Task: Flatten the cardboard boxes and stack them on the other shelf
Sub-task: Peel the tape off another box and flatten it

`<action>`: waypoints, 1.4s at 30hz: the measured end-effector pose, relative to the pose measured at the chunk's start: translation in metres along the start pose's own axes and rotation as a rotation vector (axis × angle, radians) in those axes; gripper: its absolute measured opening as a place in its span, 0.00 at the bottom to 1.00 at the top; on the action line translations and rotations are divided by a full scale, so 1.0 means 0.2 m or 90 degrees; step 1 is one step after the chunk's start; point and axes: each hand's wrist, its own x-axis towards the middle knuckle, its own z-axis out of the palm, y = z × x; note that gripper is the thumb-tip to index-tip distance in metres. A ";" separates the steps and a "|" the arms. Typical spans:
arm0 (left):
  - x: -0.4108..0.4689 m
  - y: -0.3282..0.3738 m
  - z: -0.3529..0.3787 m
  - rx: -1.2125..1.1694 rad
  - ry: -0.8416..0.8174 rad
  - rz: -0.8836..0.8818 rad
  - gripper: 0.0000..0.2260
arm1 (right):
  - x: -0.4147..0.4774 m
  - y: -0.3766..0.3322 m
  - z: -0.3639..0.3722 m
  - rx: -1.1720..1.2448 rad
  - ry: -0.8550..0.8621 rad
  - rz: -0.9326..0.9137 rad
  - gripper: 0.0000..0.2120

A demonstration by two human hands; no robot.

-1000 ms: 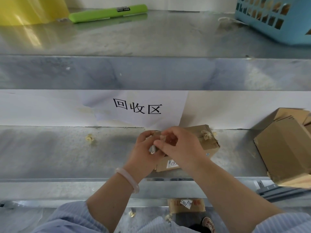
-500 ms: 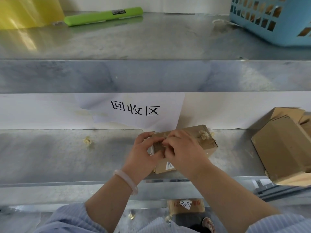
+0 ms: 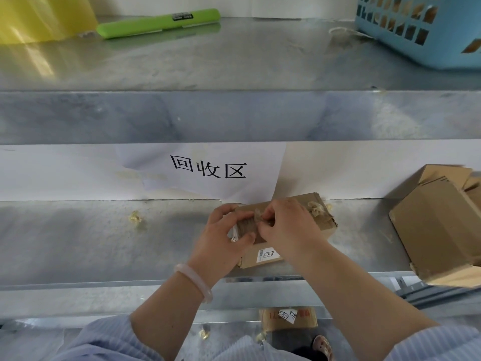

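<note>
A small brown cardboard box point(image 3: 322, 222) lies on the middle metal shelf point(image 3: 104, 243), under a paper sign. My left hand point(image 3: 223, 243) grips the box's left end, thumb below and fingers over the top. My right hand point(image 3: 286, 225) pinches a strip of clear tape point(image 3: 259, 217) on the box's top near the left end. Crumpled tape sits on the box's far right corner. A larger cardboard box point(image 3: 437, 230) lies tilted at the right end of the same shelf.
The top shelf point(image 3: 234, 56) holds a green bar point(image 3: 158, 22), a yellow sheet point(image 3: 39, 16) and a blue basket point(image 3: 421, 27). Another labelled box point(image 3: 289, 319) shows on the shelf below. Tape scraps point(image 3: 135, 217) lie on the middle shelf.
Both hands stay on the small box. The right hand's fingers have shifted slightly along the top while pulling at the tape; the box has barely moved.
</note>
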 end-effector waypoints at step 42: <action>0.03 0.12 0.03 0.229 -0.004 0.108 0.16 | 0.07 0.21 -0.12 -0.001 0.140 0.038 0.12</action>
